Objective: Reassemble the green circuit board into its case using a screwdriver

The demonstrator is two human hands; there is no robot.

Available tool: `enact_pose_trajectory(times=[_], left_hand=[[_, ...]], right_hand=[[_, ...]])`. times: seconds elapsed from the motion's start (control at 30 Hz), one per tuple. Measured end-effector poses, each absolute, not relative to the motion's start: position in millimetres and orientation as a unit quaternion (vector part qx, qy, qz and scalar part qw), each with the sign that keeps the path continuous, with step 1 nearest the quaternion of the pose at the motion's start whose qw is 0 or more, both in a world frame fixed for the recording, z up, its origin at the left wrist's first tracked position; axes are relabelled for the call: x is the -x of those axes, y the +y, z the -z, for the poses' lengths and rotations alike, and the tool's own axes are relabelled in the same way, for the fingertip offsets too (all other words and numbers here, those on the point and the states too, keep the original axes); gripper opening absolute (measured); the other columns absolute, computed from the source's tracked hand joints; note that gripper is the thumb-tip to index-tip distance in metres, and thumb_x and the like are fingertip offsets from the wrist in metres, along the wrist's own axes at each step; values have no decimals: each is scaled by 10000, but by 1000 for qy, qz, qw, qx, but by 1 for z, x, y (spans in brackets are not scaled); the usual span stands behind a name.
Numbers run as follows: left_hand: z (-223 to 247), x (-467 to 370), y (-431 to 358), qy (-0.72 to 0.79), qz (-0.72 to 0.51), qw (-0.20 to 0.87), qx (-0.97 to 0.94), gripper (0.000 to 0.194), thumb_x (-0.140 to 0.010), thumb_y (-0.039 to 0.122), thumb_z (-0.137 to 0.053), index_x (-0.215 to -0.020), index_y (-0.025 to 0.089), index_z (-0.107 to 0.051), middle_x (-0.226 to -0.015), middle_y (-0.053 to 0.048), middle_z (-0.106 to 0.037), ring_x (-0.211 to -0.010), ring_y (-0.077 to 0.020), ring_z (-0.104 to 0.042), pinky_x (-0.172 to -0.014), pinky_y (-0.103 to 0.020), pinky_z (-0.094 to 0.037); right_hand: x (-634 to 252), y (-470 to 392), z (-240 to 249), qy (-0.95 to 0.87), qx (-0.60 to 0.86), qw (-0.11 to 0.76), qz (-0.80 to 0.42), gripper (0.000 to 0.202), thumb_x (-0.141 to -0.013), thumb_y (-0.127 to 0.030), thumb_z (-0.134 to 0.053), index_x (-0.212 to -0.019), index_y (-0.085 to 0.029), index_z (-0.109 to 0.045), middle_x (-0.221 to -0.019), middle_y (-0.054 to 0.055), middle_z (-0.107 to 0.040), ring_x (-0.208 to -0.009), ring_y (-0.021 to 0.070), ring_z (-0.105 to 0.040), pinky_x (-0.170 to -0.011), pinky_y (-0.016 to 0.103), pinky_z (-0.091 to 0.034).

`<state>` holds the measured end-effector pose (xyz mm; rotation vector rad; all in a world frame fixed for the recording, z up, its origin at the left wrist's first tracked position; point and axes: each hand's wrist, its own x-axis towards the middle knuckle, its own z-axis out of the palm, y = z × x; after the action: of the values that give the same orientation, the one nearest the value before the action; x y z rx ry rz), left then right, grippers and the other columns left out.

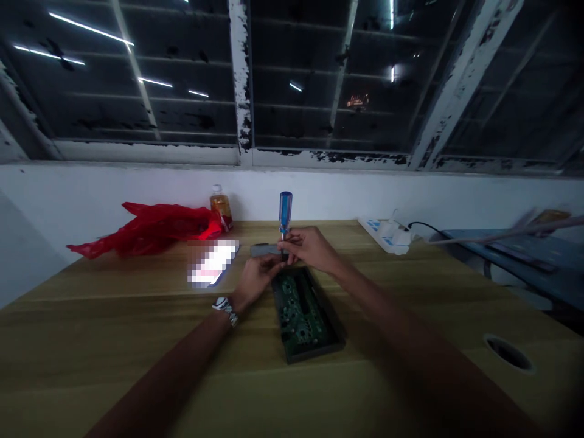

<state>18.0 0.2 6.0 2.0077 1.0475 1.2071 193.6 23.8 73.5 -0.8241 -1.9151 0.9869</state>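
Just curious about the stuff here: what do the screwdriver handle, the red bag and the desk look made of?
Screwdriver handle: clear blue plastic, glossy, light glowing through it. Red bag: thin plastic film, crinkled and shiny. Desk: light wood or wood-look laminate, matte, grain lines visible.

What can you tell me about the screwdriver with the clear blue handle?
The screwdriver with the clear blue plastic handle stands upright, handle at the top, above the far end of the open dark case holding a green circuit board. Its thin metal shaft runs down into the right hand, whose fingers pinch it just under the handle. The left hand meets it near the tip, which is hidden by the fingers. It stands on the wooden table, near the middle.
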Motion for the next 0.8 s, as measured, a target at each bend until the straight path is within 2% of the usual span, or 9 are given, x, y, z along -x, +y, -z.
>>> enact_pose_trajectory(times=[0.1, 0.2, 0.27, 0.33, 0.43, 0.53, 0.7, 0.8], left_hand=[[-3, -22, 1, 412, -499, 301, -701, 226, -817, 388, -707, -920, 187, -721, -890, -43, -762, -819, -206, -701, -745, -297, -529], [0, -24, 2, 427, -515, 292, -683, 192, -830, 368, -690, -833, 177, -714, -824, -37, -757, -776, -199, -697, -699, -282, -515], [1, -24, 2, 421, -512, 284, -693, 201, -852, 367, -664, -835, 176, -726, -829, -37, -760, -782, -203, -693, -700, -283, -509], [1, -23, 0, 412, -503, 274, -709, 219, -876, 368, -634, -865, 179, -742, -852, -35, -767, -804, -211, -693, -716, -290, -507], [0, -21, -1, 407, -490, 261, -726, 242, -903, 366, -597, -927, 186, -757, -901, -30, -777, -829, -221, -699, -734, -296, -506], [-2, -21, -2, 401, -482, 250, -738, 262, -925, 370, -570, -978, 200, -762, -939, -17, -782, -840, -224, -705, -738, -294, -504], [-4, -20, -1, 396, -463, 228, -759, 288, -953, 372, -522, -1019, 226, -761, -996, -2, -780, -896, -233, -699, -790, -300, -501], [-5, -18, -2, 392, -445, 229, -772, 298, -966, 353, -494, -1061, 235, -750, -1014, -2, -776, -904, -229, -696, -801, -301, -500]], right_hand=[[-188, 22, -70, -753, 335, 431, -367, 154, -825, -286, -671, -755, -167, -605, -684, -20, -633, -414, 85, -581, -392, 213, -446], [-183, 22, -65, -743, 363, 462, -321, 237, -812, -312, -688, -684, -184, -535, -602, -49, -567, -393, 68, -508, -368, 196, -391], [-182, 22, -62, -737, 378, 479, -291, 286, -802, -336, -706, -655, -191, -508, -584, -47, -556, -427, 76, -503, -394, 201, -403], [-182, 22, -62, -742, 376, 480, -279, 279, -794, -354, -720, -668, -187, -536, -610, -27, -589, -499, 99, -553, -457, 220, -455], [-185, 22, -66, -757, 349, 457, -312, 198, -798, -347, -721, -826, -169, -640, -756, 29, -689, -608, 127, -624, -539, 248, -517], [-189, 23, -71, -768, 320, 413, -370, 191, -846, -328, -658, -949, -168, -675, -840, 51, -724, -611, 118, -630, -517, 237, -520], [-192, 24, -73, -774, 330, 411, -352, 149, -835, -310, -658, -805, -164, -670, -665, -7, -647, -502, 98, -580, -487, 238, -494], [-191, 24, -72, -763, 342, 426, -346, 155, -813, -298, -681, -759, -159, -639, -652, -10, -621, -487, 97, -571, -471, 240, -476]])
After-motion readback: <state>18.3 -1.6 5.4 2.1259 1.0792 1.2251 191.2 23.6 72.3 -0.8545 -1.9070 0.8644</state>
